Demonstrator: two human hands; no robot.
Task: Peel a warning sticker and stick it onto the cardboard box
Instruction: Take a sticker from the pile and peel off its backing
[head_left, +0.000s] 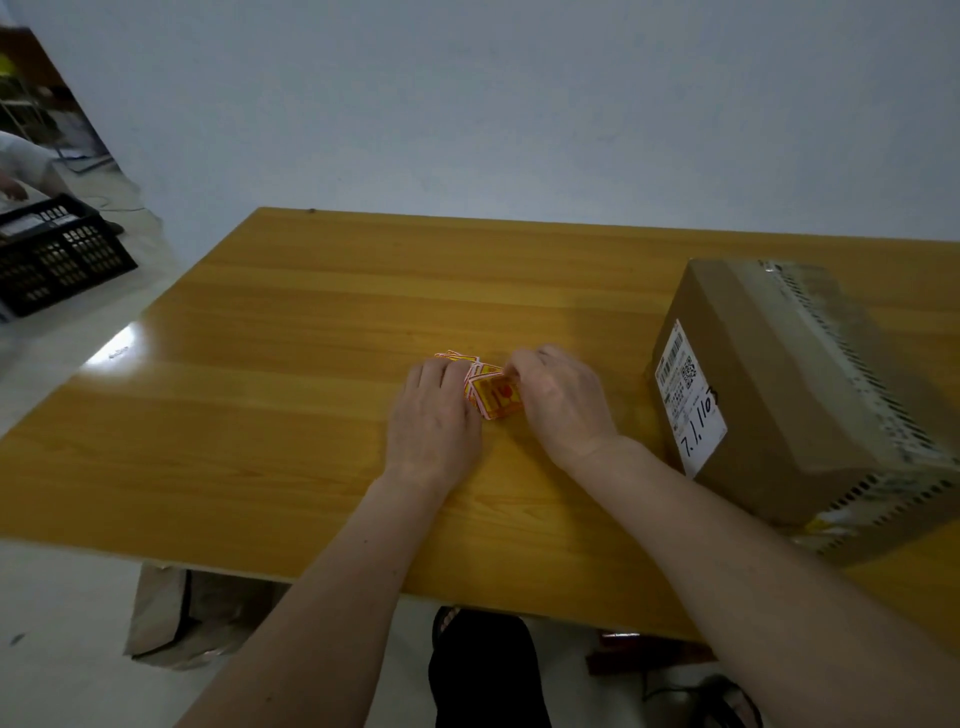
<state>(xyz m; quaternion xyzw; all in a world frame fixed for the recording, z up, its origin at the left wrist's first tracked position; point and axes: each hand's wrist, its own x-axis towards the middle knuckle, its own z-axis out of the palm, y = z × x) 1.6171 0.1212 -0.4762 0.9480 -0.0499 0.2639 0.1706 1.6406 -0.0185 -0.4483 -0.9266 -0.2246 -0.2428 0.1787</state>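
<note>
Our right hand (558, 397) has its fingers curled down onto the upper edge of the sticker stack (493, 397), seemingly pinching a corner there, though the fingertips hide the exact hold. Our left hand (434, 415) lies on the stack's other side, fingers bent over its left edge and pressing it to the bench (291, 332); whether it grips or only steadies we cannot tell. The stack of yellow-and-red stickers sits between the two hands, touching both, at about nine o'clock from the right hand and two o'clock from the left.

The relation that matters next: the cardboard box (795, 395) stands at three o'clock from the stack, apart from it, with its long axis running from eleven toward five o'clock. Our right hand is the nearer one, so we judge it the natural carrier once a sticker comes free. The box's near face carries a white shipping label (691, 400); its brown top looks free for sticking.
</note>
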